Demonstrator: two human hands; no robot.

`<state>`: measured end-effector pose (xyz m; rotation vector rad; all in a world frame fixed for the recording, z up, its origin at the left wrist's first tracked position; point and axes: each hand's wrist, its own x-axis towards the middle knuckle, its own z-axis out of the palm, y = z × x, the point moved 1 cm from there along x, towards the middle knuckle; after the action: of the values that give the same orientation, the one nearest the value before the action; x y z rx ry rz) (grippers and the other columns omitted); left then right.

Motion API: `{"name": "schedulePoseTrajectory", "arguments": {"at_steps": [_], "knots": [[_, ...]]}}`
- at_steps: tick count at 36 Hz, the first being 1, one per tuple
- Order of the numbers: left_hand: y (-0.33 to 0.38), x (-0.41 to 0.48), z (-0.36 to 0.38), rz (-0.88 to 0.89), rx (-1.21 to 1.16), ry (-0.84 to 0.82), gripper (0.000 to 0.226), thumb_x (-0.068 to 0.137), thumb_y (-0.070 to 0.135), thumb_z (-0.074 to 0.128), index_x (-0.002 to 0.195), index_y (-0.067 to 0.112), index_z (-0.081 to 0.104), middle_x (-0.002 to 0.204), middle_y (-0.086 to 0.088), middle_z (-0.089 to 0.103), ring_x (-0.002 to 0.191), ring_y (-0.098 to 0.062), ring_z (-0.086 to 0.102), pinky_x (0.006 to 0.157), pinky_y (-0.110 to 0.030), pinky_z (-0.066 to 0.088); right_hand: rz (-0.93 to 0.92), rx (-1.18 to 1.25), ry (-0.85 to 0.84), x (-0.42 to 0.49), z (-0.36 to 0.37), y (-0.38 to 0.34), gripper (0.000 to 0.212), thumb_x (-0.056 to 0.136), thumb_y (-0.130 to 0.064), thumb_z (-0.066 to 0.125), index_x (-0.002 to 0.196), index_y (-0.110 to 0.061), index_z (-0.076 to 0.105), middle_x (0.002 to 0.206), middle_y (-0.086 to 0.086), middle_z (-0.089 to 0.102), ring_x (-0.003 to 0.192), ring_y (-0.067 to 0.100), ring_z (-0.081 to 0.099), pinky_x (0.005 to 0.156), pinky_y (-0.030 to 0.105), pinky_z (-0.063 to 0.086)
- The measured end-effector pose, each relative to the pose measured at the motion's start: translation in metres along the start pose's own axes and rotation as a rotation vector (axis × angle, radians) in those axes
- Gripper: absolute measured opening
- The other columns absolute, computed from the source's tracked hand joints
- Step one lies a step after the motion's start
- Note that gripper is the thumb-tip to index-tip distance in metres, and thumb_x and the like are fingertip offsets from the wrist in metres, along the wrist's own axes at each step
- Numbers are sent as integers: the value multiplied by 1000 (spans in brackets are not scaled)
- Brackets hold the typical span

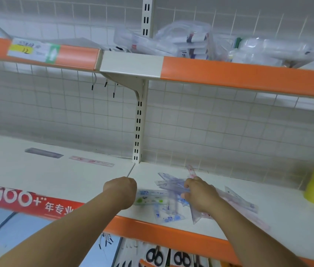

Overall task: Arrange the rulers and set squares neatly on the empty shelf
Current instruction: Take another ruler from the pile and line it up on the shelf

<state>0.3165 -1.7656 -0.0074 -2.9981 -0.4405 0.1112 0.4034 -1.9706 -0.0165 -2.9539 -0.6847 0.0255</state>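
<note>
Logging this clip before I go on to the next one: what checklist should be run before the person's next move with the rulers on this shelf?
1. Right hand grips the ruler packs: ok, fingers curl round them.
2. Left hand is free: cannot tell, its fingers are hidden.
3. Ruler packs lie tidy: not ok, they overlap at crossed angles.
4. Room on the shelf left of the upright: ok, only a dark ruler and a pink ruler lie there.
5. Those two are apart and roughly in line: ok.
</note>
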Motion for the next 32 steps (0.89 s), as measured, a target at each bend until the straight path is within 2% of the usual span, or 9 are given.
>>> {"name": "schedulePoseTrajectory", "arguments": {"at_steps": [2,7,12,16,20,24,27,29,32], "knots": [[-10,-2,1,-3,-14,6,32,93,4,41,122,11,50,118,-5,58,105,-21,59,73,-25,40,-15,3,1,2,0,-10,37,97,-33,47,130,-18,47,148,6,31,123,23,48,100,35,39],[-42,-5,2,-9,-78,42,28,94,10,44,120,14,51,116,-3,58,98,-20,57,72,-26,41,-34,-14,18,6,0,-41,40,96,-38,49,131,-20,47,130,4,45,116,22,50,95,35,42],[-83,-11,4,-3,-105,56,18,94,13,50,112,16,53,105,-1,58,84,-17,52,69,-26,40,-39,19,18,6,2,-80,41,96,-41,49,131,-21,46,130,3,43,112,23,52,91,33,40],[-123,-20,7,3,-133,37,17,93,12,50,110,16,52,105,-1,57,87,-17,52,70,-25,42,-39,52,36,6,5,-117,41,94,-43,51,130,-23,47,130,2,44,119,22,47,99,35,39],[-168,-32,15,3,-154,37,10,92,11,48,100,17,48,99,1,53,85,-17,52,69,-26,42,-27,128,40,5,9,-159,41,90,-43,58,126,-23,50,126,2,46,116,21,49,97,32,40],[-211,-47,20,1,-183,30,22,94,19,49,116,17,52,117,-1,58,92,-17,51,75,-26,42,-14,221,30,2,16,-198,41,86,-45,64,121,-27,53,124,-2,47,114,18,50,98,33,40],[-242,-59,24,-1,-190,20,25,94,21,50,118,15,52,121,-4,57,102,-20,55,76,-27,42,-14,272,30,-1,21,-226,38,83,-45,68,115,-29,54,122,-3,50,111,16,52,98,34,41],[-263,-66,28,3,-201,10,26,95,24,51,118,13,52,122,-6,56,109,-23,54,83,-30,44,-15,294,29,-3,23,-245,37,81,-44,70,113,-29,55,121,-3,51,111,16,53,98,35,42],[-292,-76,33,-11,-206,11,29,93,26,55,118,13,53,122,-7,56,111,-24,54,88,-31,44,-11,300,17,-5,26,-272,38,81,-43,70,114,-30,55,120,-4,52,111,16,53,98,35,42]]}}
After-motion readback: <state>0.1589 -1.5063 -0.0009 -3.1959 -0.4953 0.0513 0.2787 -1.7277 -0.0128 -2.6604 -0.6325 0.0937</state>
